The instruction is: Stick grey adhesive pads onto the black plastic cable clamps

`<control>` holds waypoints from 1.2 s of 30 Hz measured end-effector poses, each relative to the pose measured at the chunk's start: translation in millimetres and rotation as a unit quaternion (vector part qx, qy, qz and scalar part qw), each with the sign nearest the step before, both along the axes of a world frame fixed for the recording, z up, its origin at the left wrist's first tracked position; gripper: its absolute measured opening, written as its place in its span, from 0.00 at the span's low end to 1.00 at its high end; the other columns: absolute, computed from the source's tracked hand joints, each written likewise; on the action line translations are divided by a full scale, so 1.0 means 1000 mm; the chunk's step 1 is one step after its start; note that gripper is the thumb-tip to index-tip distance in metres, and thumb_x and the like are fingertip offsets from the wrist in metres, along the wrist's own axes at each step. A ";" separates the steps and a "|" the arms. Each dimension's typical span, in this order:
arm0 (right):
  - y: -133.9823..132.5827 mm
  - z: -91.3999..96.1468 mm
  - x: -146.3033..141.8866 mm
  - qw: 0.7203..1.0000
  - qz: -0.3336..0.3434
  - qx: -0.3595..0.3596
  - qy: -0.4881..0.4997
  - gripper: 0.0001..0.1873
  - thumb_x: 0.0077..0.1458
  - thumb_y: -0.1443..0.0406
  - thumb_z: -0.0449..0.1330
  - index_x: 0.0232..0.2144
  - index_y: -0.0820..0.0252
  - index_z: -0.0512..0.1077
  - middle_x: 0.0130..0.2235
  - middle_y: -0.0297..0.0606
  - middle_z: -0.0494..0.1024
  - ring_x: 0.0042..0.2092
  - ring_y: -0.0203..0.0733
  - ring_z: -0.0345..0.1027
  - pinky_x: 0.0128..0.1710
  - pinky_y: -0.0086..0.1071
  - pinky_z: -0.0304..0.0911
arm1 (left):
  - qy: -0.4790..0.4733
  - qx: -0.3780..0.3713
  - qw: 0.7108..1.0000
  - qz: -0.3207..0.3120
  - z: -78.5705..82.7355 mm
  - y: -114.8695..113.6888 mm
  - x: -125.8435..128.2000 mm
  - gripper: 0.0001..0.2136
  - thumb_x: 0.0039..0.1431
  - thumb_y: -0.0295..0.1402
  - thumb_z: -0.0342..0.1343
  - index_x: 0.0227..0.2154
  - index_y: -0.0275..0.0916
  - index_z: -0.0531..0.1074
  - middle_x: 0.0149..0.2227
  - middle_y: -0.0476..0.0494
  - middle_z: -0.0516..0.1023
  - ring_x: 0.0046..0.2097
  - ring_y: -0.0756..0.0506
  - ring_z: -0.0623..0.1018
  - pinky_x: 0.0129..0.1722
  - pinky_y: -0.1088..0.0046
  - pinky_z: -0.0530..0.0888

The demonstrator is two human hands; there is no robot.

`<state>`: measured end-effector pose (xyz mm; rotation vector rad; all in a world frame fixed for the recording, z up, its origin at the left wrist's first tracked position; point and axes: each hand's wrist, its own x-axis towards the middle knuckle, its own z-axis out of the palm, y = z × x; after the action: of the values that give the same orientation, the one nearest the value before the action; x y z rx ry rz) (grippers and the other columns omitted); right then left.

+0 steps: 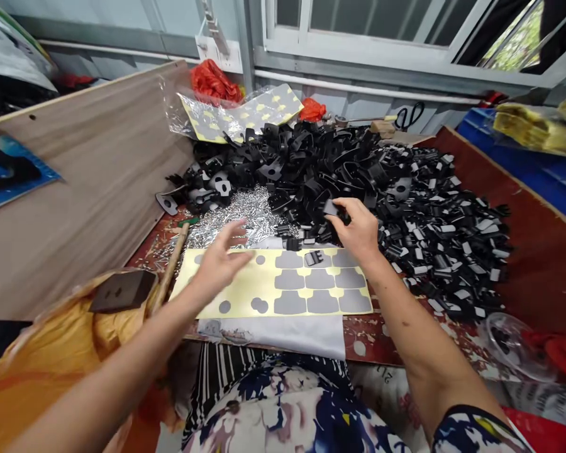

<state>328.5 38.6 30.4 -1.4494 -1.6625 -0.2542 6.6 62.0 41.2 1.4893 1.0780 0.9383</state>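
Note:
My right hand pinches a small black plastic part with a flat grey face between thumb and fingertips, over the near edge of the black pile. My left hand is open, thumb and fingers apart, above the left part of a yellow backing sheet. Behind those fingers lies a heap of small silvery metal pins. Several grey stickers remain in rows on the sheet's right half. A black clip rests on one of them, and another black clip lies just beyond the sheet.
A large heap of black plastic parts covers the back; small black clips spread right. A wooden board stands left, with a wooden-handled tool nearby. Scissors lie at the back. A clear plastic tub sits front right.

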 end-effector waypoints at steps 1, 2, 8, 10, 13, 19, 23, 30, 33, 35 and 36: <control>-0.010 -0.001 -0.017 0.999 0.002 0.009 0.039 0.10 0.61 0.64 0.67 0.46 0.56 0.77 0.46 0.42 0.83 0.48 0.50 0.77 0.52 0.44 0.73 | 0.015 0.035 0.999 -0.034 -0.009 -0.011 0.014 0.35 0.55 0.31 0.68 0.66 0.47 0.65 0.67 0.32 0.66 0.64 0.31 0.70 0.60 0.45 0.74; -0.021 -0.003 -0.036 0.997 0.010 0.005 0.073 0.10 0.61 0.63 0.68 0.44 0.55 0.77 0.44 0.41 0.83 0.46 0.49 0.77 0.49 0.43 0.73 | 0.018 0.072 0.995 -0.064 -0.018 -0.019 0.028 0.37 0.56 0.31 0.67 0.68 0.49 0.63 0.71 0.33 0.62 0.68 0.31 0.67 0.62 0.46 0.72; -0.061 -0.026 -0.095 0.970 0.108 -0.102 0.190 0.12 0.58 0.61 0.70 0.44 0.54 0.76 0.44 0.39 0.83 0.45 0.45 0.78 0.47 0.39 0.75 | -0.044 0.071 0.993 -0.089 -0.051 -0.018 0.071 0.25 0.57 0.27 0.57 0.59 0.44 0.71 0.58 0.40 0.77 0.61 0.37 0.75 0.65 0.53 0.70; -0.077 -0.032 -0.087 0.967 0.102 -0.117 0.200 0.14 0.59 0.62 0.69 0.48 0.54 0.76 0.50 0.42 0.81 0.48 0.46 0.78 0.46 0.38 0.75 | -0.087 -0.046 0.995 -0.021 -0.054 -0.011 0.069 0.19 0.55 0.28 0.57 0.51 0.45 0.71 0.45 0.45 0.78 0.48 0.40 0.80 0.54 0.56 0.78; -0.114 -0.039 -0.076 0.967 0.097 -0.152 0.181 0.10 0.65 0.66 0.62 0.48 0.54 0.77 0.47 0.42 0.81 0.43 0.43 0.77 0.40 0.36 0.74 | -0.160 -0.213 0.964 0.000 -0.045 -0.009 0.059 0.23 0.50 0.26 0.59 0.49 0.47 0.65 0.36 0.50 0.71 0.33 0.45 0.77 0.33 0.62 0.81; -0.158 -0.071 -0.093 0.955 0.124 -0.237 0.130 0.11 0.63 0.72 0.57 0.40 0.55 0.78 0.48 0.45 0.82 0.51 0.50 0.75 0.53 0.47 0.71 | -0.173 -0.302 0.925 -0.155 -0.037 -0.031 0.071 0.25 0.49 0.23 0.65 0.50 0.44 0.67 0.36 0.47 0.72 0.31 0.47 0.75 0.24 0.72 0.78; -0.158 -0.062 -0.091 0.913 0.148 -0.303 0.231 0.09 0.60 0.72 0.59 0.38 0.55 0.78 0.47 0.42 0.83 0.51 0.50 0.75 0.55 0.48 0.69 | -0.160 -0.325 0.925 -0.114 -0.055 -0.030 0.090 0.25 0.48 0.22 0.65 0.49 0.45 0.68 0.32 0.50 0.70 0.28 0.49 0.74 0.23 0.73 0.78; -0.166 -0.014 -0.080 0.868 0.197 -0.293 0.350 0.10 0.55 0.71 0.64 0.39 0.54 0.77 0.41 0.34 0.81 0.45 0.42 0.75 0.50 0.36 0.69 | -0.228 -0.341 0.904 -0.120 -0.052 -0.033 0.083 0.27 0.46 0.27 0.72 0.50 0.46 0.70 0.39 0.47 0.75 0.32 0.47 0.77 0.27 0.72 0.79; -0.151 -0.028 -0.074 0.902 0.081 -0.170 0.388 0.07 0.54 0.69 0.65 0.36 0.54 0.73 0.35 0.32 0.78 0.40 0.41 0.73 0.45 0.35 0.69 | -0.285 -0.369 0.873 -0.142 -0.043 -0.050 0.077 0.23 0.52 0.39 0.73 0.50 0.46 0.74 0.44 0.45 0.78 0.34 0.47 0.78 0.29 0.73 0.77; -0.142 -0.040 -0.072 0.902 0.069 -0.146 0.401 0.08 0.55 0.68 0.66 0.37 0.54 0.73 0.35 0.32 0.78 0.39 0.41 0.73 0.45 0.36 0.69 | -0.306 -0.381 0.862 -0.134 -0.041 -0.061 0.076 0.21 0.56 0.44 0.71 0.50 0.45 0.76 0.45 0.44 0.78 0.35 0.47 0.77 0.31 0.72 0.77; -0.138 -0.046 -0.071 0.902 0.069 -0.144 0.402 0.07 0.55 0.67 0.66 0.37 0.54 0.73 0.35 0.33 0.78 0.39 0.41 0.73 0.45 0.36 0.69 | -0.312 -0.384 0.859 -0.129 -0.041 -0.066 0.076 0.21 0.57 0.45 0.70 0.50 0.45 0.76 0.45 0.43 0.79 0.36 0.46 0.77 0.33 0.71 0.78</control>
<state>257.2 -99.8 -15.4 -1.3618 -1.1199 0.6266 83.0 -4.1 0.0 0.5682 0.6173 0.6063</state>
